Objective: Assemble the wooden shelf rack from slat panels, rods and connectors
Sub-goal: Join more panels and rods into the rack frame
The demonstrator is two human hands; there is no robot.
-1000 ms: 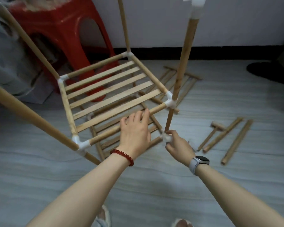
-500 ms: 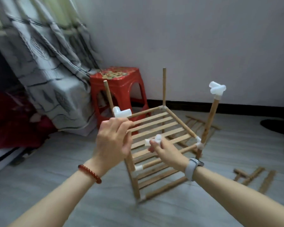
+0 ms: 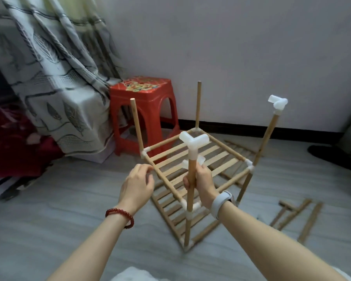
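Observation:
The wooden rack stands on the floor with two slat panels and several upright rods. A white connector caps the near rod. My right hand grips that rod just below the cap and also holds a second white connector in its fingers. Left of the rod, my left hand hovers with loosely curled fingers, holding nothing. The right rod carries another white connector. Both back rods have bare tops.
Loose rods lie on the floor at the right. More wooden pieces lie behind the rack. A red plastic stool and a grey curtain stand at the back left. A dark shoe sits far right.
My left hand has left the white connector on top of the near rod and dropped away to the left. My right hand has moved onto that rod and grips it.

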